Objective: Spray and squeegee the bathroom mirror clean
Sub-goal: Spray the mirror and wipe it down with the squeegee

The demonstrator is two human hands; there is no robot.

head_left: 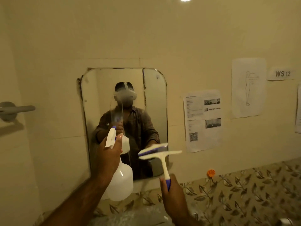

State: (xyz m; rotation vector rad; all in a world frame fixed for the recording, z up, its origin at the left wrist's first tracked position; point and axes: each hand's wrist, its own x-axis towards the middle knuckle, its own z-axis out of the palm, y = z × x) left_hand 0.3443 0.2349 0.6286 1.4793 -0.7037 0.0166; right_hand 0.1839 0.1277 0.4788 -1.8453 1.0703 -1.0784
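A rounded mirror (153, 98) hangs on the cream wall straight ahead, with a misty wet patch and thin runs of liquid down its middle. My left hand (110, 156) grips the neck of a white translucent spray bottle (121, 180), its white and blue nozzle pointed at the glass. To the right and lower, my right hand (171, 187) holds the blue handle of a white squeegee (160, 154). Its blade is tilted near the mirror's lower right corner; I cannot tell if it touches the glass.
A leaf-patterned counter (244, 193) runs below the mirror, with a small orange object (211, 173) at its back edge. Paper sheets (202, 119) and a "WS 12" label (282, 73) are taped on the wall to the right. A grey bar fitting (14, 110) juts out at left.
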